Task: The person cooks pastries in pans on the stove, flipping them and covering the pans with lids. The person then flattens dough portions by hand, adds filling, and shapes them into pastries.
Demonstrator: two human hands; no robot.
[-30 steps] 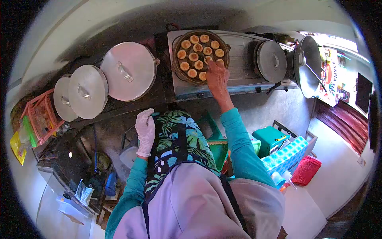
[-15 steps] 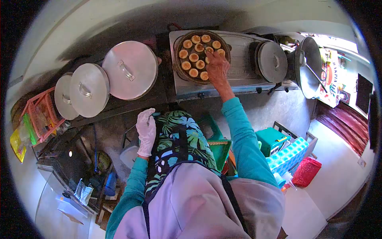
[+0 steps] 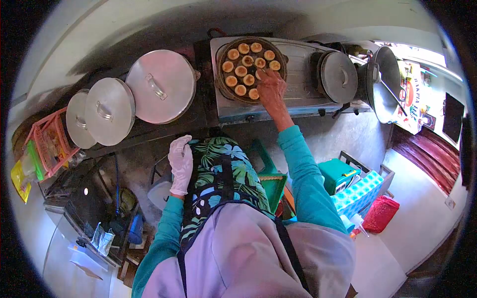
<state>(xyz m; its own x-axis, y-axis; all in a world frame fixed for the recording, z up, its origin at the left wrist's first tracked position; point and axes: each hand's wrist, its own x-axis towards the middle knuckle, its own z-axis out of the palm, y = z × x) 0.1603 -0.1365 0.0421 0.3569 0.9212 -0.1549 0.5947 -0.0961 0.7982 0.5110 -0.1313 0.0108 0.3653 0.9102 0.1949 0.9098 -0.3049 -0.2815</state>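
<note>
A round dark pan (image 3: 222, 71) sits on the left part of the silver stove (image 3: 300, 74), holding several round cakes (image 3: 247, 60) with browned tops. Over the pan's lower right side is my bare right hand (image 3: 272, 91), its fingers bent down and pressed together at a cake. The hand hides part of that cake and the fingertips are small, so what they hold cannot be made out. My left hand (image 3: 181, 161), in a thin whitish glove, hangs beside the leaf-patterned apron (image 3: 228, 171) with its fingers curled; no object shows clearly in it.
Three lidded pots (image 3: 161, 87) stand left of the stove, beside a pink basket (image 3: 49, 144). A lidded pan (image 3: 339, 77) and a large wok (image 3: 390, 84) are on the right. Below are a green box (image 3: 338, 174), a blue patterned box (image 3: 358, 192) and a red bundle (image 3: 381, 213).
My right hand moved up to another cake, then slightly down. My left hand has stayed almost still, and the whole view has shifted slightly.
</note>
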